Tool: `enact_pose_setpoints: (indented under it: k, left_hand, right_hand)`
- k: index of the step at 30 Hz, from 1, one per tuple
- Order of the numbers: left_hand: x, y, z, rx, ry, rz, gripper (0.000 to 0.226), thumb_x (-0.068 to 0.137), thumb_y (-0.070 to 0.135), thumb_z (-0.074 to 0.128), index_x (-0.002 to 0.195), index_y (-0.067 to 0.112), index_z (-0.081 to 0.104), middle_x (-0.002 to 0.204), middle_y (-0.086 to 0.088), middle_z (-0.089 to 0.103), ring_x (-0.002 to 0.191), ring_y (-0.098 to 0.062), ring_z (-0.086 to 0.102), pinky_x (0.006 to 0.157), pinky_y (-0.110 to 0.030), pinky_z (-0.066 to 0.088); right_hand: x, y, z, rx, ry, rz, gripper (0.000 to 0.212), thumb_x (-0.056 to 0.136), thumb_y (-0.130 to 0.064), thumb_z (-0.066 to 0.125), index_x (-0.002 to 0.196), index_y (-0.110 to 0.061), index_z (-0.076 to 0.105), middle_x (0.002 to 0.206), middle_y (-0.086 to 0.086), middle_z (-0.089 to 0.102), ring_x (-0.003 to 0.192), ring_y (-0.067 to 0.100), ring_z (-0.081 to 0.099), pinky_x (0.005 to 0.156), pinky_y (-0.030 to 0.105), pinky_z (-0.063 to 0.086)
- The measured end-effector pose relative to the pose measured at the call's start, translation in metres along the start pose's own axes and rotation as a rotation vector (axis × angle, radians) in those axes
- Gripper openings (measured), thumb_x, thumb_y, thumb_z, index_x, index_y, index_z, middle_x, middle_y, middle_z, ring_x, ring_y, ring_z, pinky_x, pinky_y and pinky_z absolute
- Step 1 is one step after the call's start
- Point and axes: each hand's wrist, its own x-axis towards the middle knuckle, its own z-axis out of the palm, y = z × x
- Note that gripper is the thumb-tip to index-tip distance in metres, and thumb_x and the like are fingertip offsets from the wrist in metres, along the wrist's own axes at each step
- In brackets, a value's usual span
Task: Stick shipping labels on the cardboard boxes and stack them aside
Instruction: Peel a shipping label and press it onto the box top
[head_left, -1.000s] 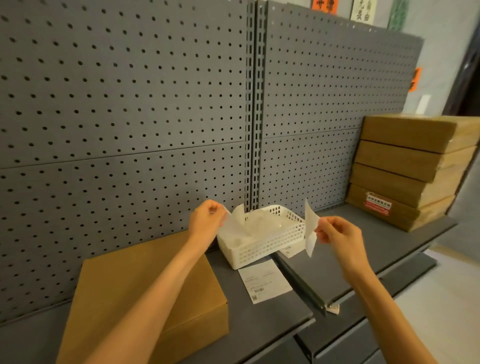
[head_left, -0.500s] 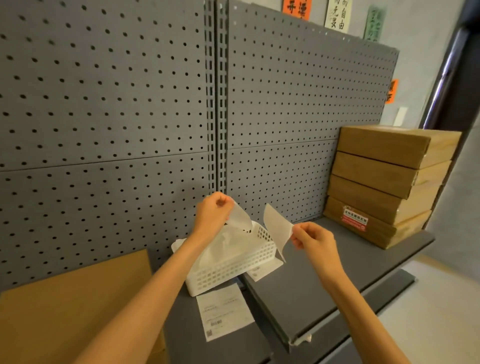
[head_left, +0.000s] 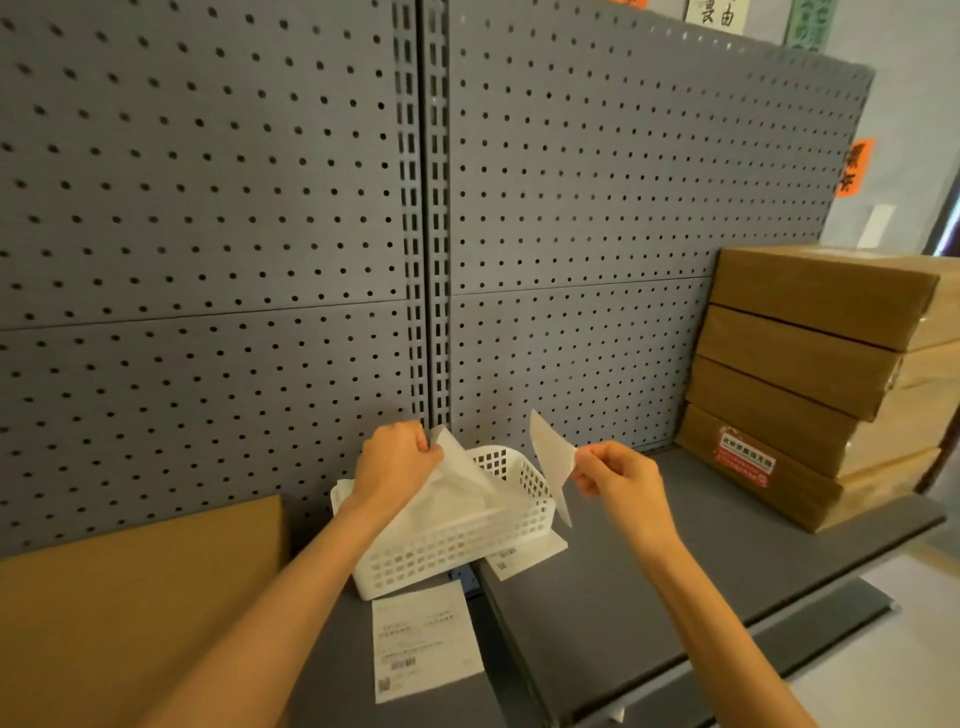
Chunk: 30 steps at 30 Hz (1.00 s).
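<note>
My left hand (head_left: 395, 462) pinches a translucent backing sheet (head_left: 462, 467) above the white basket (head_left: 457, 556). My right hand (head_left: 618, 478) pinches a peeled white label (head_left: 551, 457) by its edge, held in the air to the right of the basket. The two sheets are apart. A brown cardboard box (head_left: 130, 613) lies on the shelf at lower left. A stack of several cardboard boxes (head_left: 821, 384) stands at the right end of the shelf, the lowest with a red sticker.
A printed shipping label (head_left: 423, 642) lies flat on the grey shelf (head_left: 649, 582) in front of the basket. Another label (head_left: 524, 558) pokes out from under the basket. A grey pegboard wall (head_left: 260, 208) rises behind everything.
Both hands stay at the basket with their sheets, a little farther apart than before. The camera swung right, then slightly back, so the left box is mostly cut off.
</note>
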Motion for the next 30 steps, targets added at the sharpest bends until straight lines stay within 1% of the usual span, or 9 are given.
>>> enact_pose_setpoints:
  k: [3, 6, 9, 12, 15, 20, 24, 27, 30]
  left_hand:
    - [-0.005, -0.002, -0.002, 0.083, -0.012, 0.026, 0.035, 0.089, 0.025, 0.058, 0.059, 0.015, 0.043, 0.063, -0.005, 0.053, 0.06, -0.021, 0.051, 0.061, -0.034, 0.046]
    - [-0.009, -0.003, -0.003, 0.051, -0.002, 0.01, 0.031, 0.089, 0.025, 0.058, 0.064, 0.008, 0.052, 0.068, -0.012, 0.059, 0.063, -0.024, 0.056, 0.063, -0.036, 0.048]
    - [-0.011, -0.003, -0.006, -0.023, 0.033, 0.005, 0.024, 0.089, 0.024, 0.058, 0.074, 0.005, 0.062, 0.071, -0.007, 0.062, 0.07, -0.023, 0.06, 0.067, -0.035, 0.05]
    - [-0.015, 0.001, -0.016, -0.145, 0.021, -0.006, 0.017, 0.09, 0.023, 0.059, 0.077, 0.012, 0.064, 0.07, 0.001, 0.061, 0.073, -0.018, 0.061, 0.067, -0.031, 0.049]
    - [-0.022, 0.013, -0.034, -0.45, -0.056, -0.064, 0.016, 0.091, 0.022, 0.06, 0.076, 0.017, 0.065, 0.072, 0.002, 0.065, 0.069, -0.013, 0.06, 0.068, -0.027, 0.05]
    - [-0.043, 0.031, -0.069, -0.814, -0.196, -0.137, 0.014, 0.092, 0.014, 0.058, 0.088, 0.006, 0.068, 0.079, -0.007, 0.069, 0.069, -0.013, 0.061, 0.067, -0.022, 0.053]
    - [-0.054, 0.018, -0.091, -0.884, -0.167, -0.172, 0.018, 0.093, 0.022, 0.059, 0.096, 0.008, 0.07, 0.089, -0.007, 0.073, 0.077, -0.012, 0.069, 0.066, -0.016, 0.056]
    - [-0.06, -0.002, -0.103, -0.899, -0.145, -0.194, 0.021, 0.091, 0.026, 0.061, 0.098, 0.008, 0.07, 0.091, -0.007, 0.073, 0.084, -0.015, 0.071, 0.074, -0.021, 0.057]
    - [-0.066, -0.023, -0.116, -0.95, -0.112, -0.237, 0.021, 0.089, 0.024, 0.064, 0.097, 0.005, 0.07, 0.092, -0.009, 0.074, 0.085, -0.018, 0.072, 0.081, -0.029, 0.057]
  right_hand:
    - [0.001, 0.003, 0.004, 0.016, -0.016, -0.001, 0.016, 0.089, -0.011, 0.057, 0.077, -0.013, 0.068, 0.071, 0.006, 0.069, 0.061, 0.008, 0.057, 0.063, 0.023, 0.05]
    - [0.0, 0.003, 0.007, 0.03, -0.029, 0.002, 0.016, 0.09, -0.011, 0.057, 0.079, -0.011, 0.068, 0.075, 0.009, 0.069, 0.063, 0.009, 0.058, 0.063, 0.022, 0.051]
    - [-0.001, -0.001, 0.01, 0.042, -0.029, -0.002, 0.016, 0.09, -0.011, 0.057, 0.08, -0.01, 0.069, 0.075, 0.007, 0.069, 0.064, 0.008, 0.058, 0.064, 0.021, 0.052]
    - [-0.003, -0.012, 0.015, 0.054, -0.021, -0.021, 0.015, 0.09, -0.01, 0.057, 0.081, -0.009, 0.069, 0.073, 0.006, 0.068, 0.064, 0.009, 0.058, 0.064, 0.021, 0.051]
    - [-0.006, -0.029, 0.027, 0.07, -0.023, -0.059, 0.014, 0.09, -0.011, 0.058, 0.081, -0.007, 0.068, 0.071, 0.003, 0.067, 0.064, 0.012, 0.058, 0.065, 0.024, 0.051]
    - [-0.02, -0.058, 0.063, 0.053, -0.053, -0.171, 0.013, 0.091, -0.016, 0.059, 0.083, -0.012, 0.068, 0.073, 0.003, 0.067, 0.068, 0.012, 0.058, 0.068, 0.029, 0.05]
    - [-0.038, -0.07, 0.097, -0.013, -0.118, -0.31, 0.012, 0.092, -0.018, 0.059, 0.082, -0.018, 0.067, 0.071, -0.007, 0.065, 0.062, 0.0, 0.056, 0.059, 0.013, 0.043]
    - [-0.049, -0.074, 0.125, -0.152, -0.165, -0.486, 0.012, 0.093, -0.017, 0.058, 0.085, -0.018, 0.068, 0.075, -0.012, 0.063, 0.072, 0.003, 0.057, 0.062, 0.011, 0.042]
    - [-0.057, -0.076, 0.155, -0.232, -0.221, -0.586, 0.013, 0.094, -0.018, 0.057, 0.093, -0.014, 0.069, 0.086, -0.006, 0.066, 0.077, 0.006, 0.058, 0.068, 0.016, 0.045]
